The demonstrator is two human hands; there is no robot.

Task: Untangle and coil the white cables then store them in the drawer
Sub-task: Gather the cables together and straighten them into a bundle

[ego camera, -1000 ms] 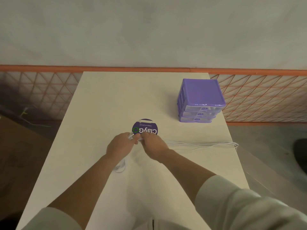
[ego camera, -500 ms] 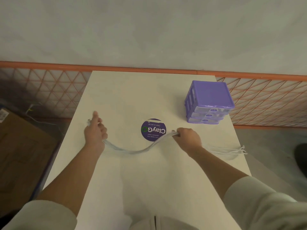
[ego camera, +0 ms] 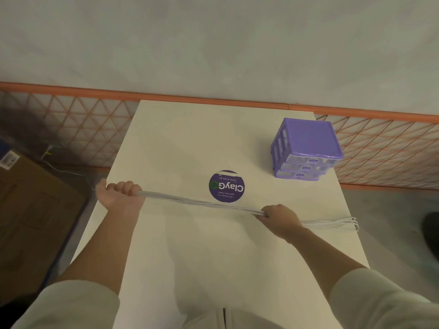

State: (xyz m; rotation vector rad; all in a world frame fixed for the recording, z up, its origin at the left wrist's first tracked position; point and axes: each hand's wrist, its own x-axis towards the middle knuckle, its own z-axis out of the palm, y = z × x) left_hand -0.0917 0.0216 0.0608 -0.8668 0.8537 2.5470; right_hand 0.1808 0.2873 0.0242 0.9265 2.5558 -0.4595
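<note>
Stretching: a bundle of white cables (ego camera: 202, 202) runs taut and nearly straight between two hands above the white table (ego camera: 213, 257), slanting slightly down toward the right.
Left hand: the left hand (ego camera: 118, 195) is a fist curled round the bundle's left end, sitting right over the table's left edge, thumb pointing out past it.
Right hand: the right hand (ego camera: 281, 218) is curled round the bundle further along, knuckles up, near the right side of the table.
Cable tails: loose looped ends (ego camera: 342, 223) trail out behind the right hand and reach the table's right edge, the outermost loops seeming to hang just over it.
Drawer unit: a purple three-drawer organiser (ego camera: 306, 150) stands at the far right corner of the table, close to the right edge, all clear drawers pushed in, well apart from both hands.
Sticker: a round purple ClayGo sticker (ego camera: 226, 186) lies flat mid-table, just beyond the stretched cables.
Open surface: bare tabletop spreads between the cables and the person's body, and across the far left half up to the back edge.
Surroundings: an orange lattice fence (ego camera: 71, 129) runs behind the table under a pale wall; a cardboard box (ego camera: 28, 210) sits on the floor just left of the table.
</note>
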